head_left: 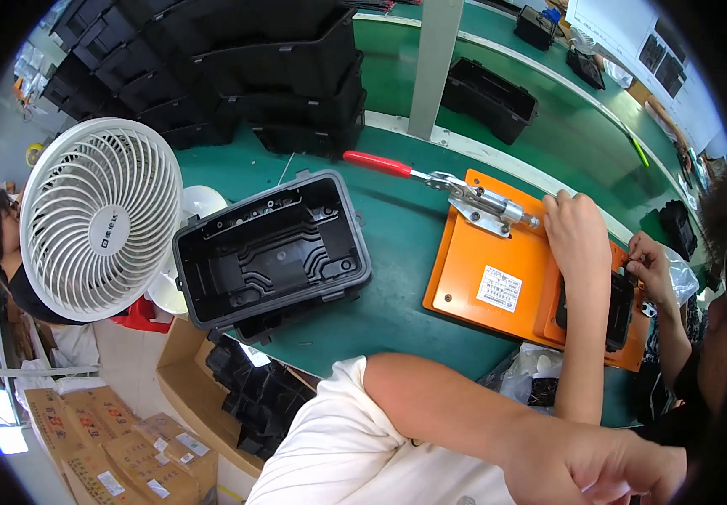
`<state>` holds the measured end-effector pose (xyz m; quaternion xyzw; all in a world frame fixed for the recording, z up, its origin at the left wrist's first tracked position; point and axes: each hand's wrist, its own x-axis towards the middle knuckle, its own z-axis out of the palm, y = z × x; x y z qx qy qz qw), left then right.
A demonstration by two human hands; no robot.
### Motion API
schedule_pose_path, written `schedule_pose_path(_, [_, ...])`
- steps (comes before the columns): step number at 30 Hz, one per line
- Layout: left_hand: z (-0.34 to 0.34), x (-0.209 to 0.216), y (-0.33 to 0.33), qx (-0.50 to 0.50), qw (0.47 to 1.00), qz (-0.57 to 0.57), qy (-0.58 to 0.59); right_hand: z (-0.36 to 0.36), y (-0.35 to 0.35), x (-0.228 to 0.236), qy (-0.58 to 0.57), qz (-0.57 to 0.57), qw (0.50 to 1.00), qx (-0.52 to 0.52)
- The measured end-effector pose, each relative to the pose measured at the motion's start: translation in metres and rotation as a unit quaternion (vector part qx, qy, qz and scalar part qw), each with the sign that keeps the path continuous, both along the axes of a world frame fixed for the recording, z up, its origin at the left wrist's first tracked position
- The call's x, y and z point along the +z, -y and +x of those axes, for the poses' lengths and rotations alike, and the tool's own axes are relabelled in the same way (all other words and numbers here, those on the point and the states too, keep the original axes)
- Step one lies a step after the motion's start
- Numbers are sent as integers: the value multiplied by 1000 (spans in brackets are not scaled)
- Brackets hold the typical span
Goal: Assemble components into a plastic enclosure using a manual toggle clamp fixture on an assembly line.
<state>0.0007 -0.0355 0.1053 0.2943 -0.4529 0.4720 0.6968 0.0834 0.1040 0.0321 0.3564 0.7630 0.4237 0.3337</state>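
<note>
From a white short sleeve, my left arm crosses the lower edge of the view, and my left hand (591, 467) is at lower right with its fingers largely cut off. What it may hold cannot be made out. My right hand is not in view. Beyond my left hand, a co-worker's hand (578, 225) rests by the orange fixture plate (469, 282); its forearm passes behind my hand. Another hand (653, 271) of that person is at a black plastic part (620, 310) on the fixture. A toggle clamp with a red handle (378, 163) is mounted on the plate.
An open black plastic housing (283, 261) stands on the green table (397, 252), left of the fixture. A white fan (98, 220) is at left, below stacked black bins (288, 63). Cardboard boxes (115, 438) sit at lower left. A metal post (435, 67) rises behind.
</note>
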Motion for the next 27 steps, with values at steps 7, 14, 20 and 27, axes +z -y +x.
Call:
schedule_pose_path(7, [1, 2, -1, 46, 998, 47, -6, -3, -18, 0, -34, -73, 994, -80])
schedule_pose_path(14, [-33, 0, -61, 310, 911, 42, -268, 18, -3, 6, -81, -65, 994, -26])
schedule_pose_path(20, [-63, -18, -220, 486, 523, -210, -668, 4, -9, -9, -244, -60, 960, -124])
schedule_pose_path(27, [-25, -98, -324, 455, 237, 63, -856, -15, 5, 4, -250, -114, 955, -112])
